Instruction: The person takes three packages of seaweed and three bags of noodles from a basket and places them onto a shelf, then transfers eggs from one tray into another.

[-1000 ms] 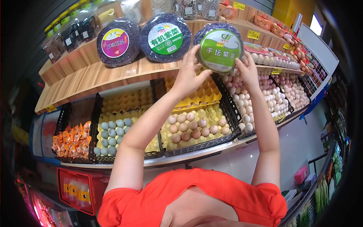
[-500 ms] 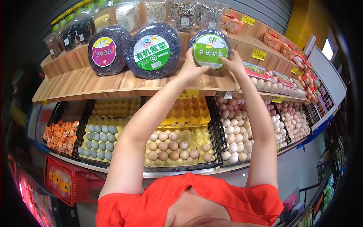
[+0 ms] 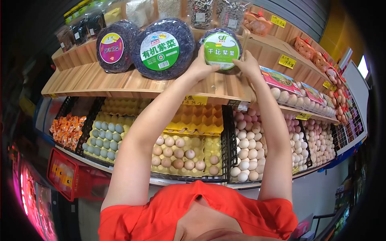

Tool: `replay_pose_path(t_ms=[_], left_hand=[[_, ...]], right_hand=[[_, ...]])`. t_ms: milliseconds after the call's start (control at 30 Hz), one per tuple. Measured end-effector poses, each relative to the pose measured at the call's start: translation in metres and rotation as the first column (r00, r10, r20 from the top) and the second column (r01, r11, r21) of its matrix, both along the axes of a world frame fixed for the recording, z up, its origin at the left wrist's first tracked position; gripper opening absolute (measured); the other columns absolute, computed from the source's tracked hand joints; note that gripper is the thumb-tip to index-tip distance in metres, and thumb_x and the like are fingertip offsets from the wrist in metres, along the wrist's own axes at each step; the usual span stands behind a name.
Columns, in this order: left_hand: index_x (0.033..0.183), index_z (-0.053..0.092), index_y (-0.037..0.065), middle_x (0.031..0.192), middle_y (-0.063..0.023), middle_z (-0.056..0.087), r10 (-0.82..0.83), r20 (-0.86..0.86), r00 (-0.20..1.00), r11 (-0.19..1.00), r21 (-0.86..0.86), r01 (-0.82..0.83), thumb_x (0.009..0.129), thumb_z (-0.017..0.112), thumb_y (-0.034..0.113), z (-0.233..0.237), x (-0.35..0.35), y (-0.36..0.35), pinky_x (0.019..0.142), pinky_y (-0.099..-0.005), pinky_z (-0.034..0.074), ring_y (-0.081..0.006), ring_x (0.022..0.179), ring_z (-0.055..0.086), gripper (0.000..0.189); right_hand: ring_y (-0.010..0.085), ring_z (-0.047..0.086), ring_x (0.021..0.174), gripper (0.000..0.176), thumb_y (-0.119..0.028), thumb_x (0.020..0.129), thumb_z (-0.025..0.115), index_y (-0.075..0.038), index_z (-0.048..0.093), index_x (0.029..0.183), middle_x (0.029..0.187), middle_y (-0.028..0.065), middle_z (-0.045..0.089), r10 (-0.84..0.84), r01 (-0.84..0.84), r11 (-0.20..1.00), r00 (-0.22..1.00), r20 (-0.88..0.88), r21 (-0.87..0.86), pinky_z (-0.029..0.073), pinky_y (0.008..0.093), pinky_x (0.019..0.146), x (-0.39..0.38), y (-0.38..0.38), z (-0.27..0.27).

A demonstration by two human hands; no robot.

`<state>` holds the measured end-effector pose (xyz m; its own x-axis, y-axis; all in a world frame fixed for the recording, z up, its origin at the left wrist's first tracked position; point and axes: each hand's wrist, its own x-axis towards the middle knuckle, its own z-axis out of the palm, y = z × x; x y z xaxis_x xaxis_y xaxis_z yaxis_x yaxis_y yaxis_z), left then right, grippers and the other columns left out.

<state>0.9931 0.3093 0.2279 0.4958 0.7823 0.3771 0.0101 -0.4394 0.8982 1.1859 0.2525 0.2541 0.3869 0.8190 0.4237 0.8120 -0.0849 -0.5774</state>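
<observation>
A round, clear-wrapped pack of dried purple seaweed (image 3: 222, 35) with a green and white label stands upright on the wooden shelf. My left hand (image 3: 202, 66) grips its lower left side, thumb along the bottom. On its right edge is my right hand (image 3: 249, 65), its thumb touching the label's rim and its fingers partly hidden at the side. Just left is a larger seaweed pack (image 3: 183, 60) with a green and white label. Beyond that leans another seaweed pack (image 3: 128, 60) with a purple and yellow label.
Below the shelf (image 3: 140, 85), black crates hold bluish eggs (image 3: 106, 135), brown eggs (image 3: 179, 153), pale eggs (image 3: 252, 154) and orange packets (image 3: 68, 128). Bagged grains (image 3: 201, 14) line the upper step. Boxed eggs (image 3: 281, 94) sit at the right. A red basket (image 3: 63, 174) is at lower left.
The pack between my hands has shifted slightly left, closer to the larger seaweed pack, and its label has tilted a little. The camera view has also shifted.
</observation>
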Motion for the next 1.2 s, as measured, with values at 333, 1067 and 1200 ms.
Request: replay_pose_path(t_ms=[333,1067,1200], left_hand=[[0.137,0.032,0.002,0.137,-0.018,0.039,-0.174,-0.149,0.973,0.912,0.348,0.216,0.082,0.065,0.023,-0.005,-0.058,-0.1,0.103,-0.0392,0.035,-0.0279,0.125,0.041,0.067],[0.11,0.056,-0.001,0.103,-0.0136,0.063,-0.181,-0.372,0.91,0.953,-0.295,0.069,0.086,0.061,0.029,-0.204,-0.381,-0.355,0.082,-0.0319,0.048,-0.0237,0.095,0.06,0.039],[0.112,0.055,-0.002,0.106,-0.0136,0.062,0.038,-0.278,0.96,0.957,-0.267,-0.115,0.086,0.06,0.028,-0.234,-0.459,-0.407,0.085,-0.0318,0.048,-0.0242,0.097,0.06,0.04]], right_hand=[[0.0355,0.053,0.107,0.065,-0.011,0.074,0.064,0.002,0.036,0.132,0.125,0.0241,0.047,0.469,-0.493,0.848,0.869,0.158,0.193,0.042,0.0405,0.093,-0.078,-0.108,-0.024],[0.0289,0.03,0.133,0.094,-0.005,0.056,0.061,0.006,0.02,0.141,0.143,0.023,0.03,0.3,-0.222,-0.952,-0.516,-0.803,-0.213,0.025,0.0308,0.107,-0.509,-0.199,-0.216],[0.0205,0.028,0.134,0.072,-0.005,0.078,0.059,0.004,0.023,0.14,0.143,0.0187,0.031,-0.441,-0.225,-0.85,-0.191,-0.877,0.476,0.025,0.0323,0.108,-0.625,-0.238,-0.239]])
